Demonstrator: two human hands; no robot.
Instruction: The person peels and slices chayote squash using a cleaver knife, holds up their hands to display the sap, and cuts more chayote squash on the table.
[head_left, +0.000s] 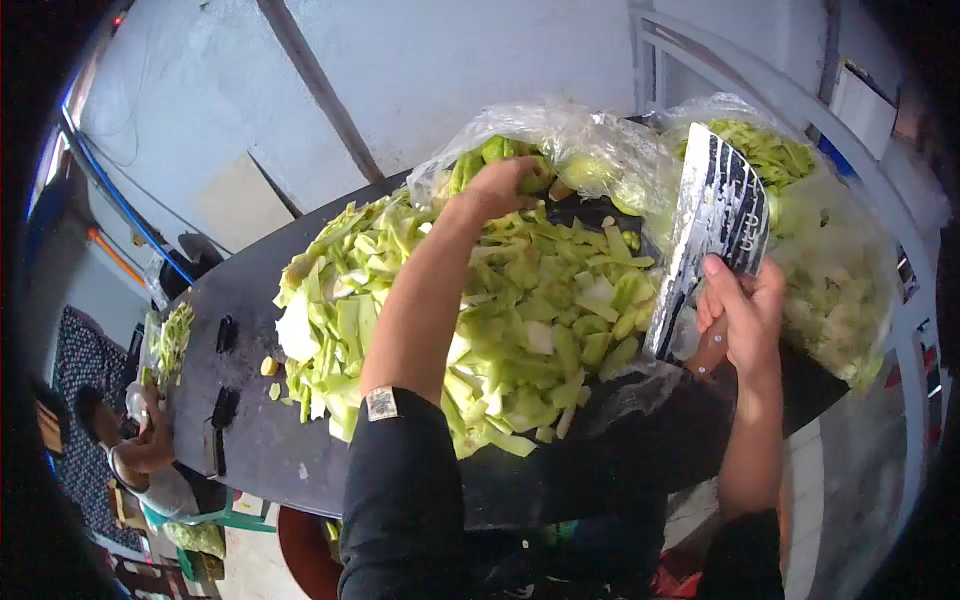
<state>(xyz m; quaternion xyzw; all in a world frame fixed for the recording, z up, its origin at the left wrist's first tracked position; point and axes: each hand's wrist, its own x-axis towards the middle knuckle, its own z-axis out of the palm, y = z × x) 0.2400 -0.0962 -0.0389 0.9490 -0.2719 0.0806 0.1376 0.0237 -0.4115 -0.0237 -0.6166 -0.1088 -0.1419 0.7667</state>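
At the far side of the table, my left hand [500,188] reaches to the mouth of a clear plastic bag [590,128], its fingers curled round a green chayote [541,178]. More whole chayotes [498,150] lie in that bag beside the hand. Raised on the right, my right hand [742,308] grips a broad knife [715,215] with its blade pointing up. The blade is dark with white streaks; its brown riveted handle [708,348] shows below the fingers. Between my arms spreads a large heap of pale green chayote slices [540,320].
A full plastic bag of cut green pieces [825,290] stands at the table's right end, near a white metal rail [905,330]. Dark objects [226,405] lie on the black table [270,455] at left. Another person [150,465] sits beyond the table's left end.
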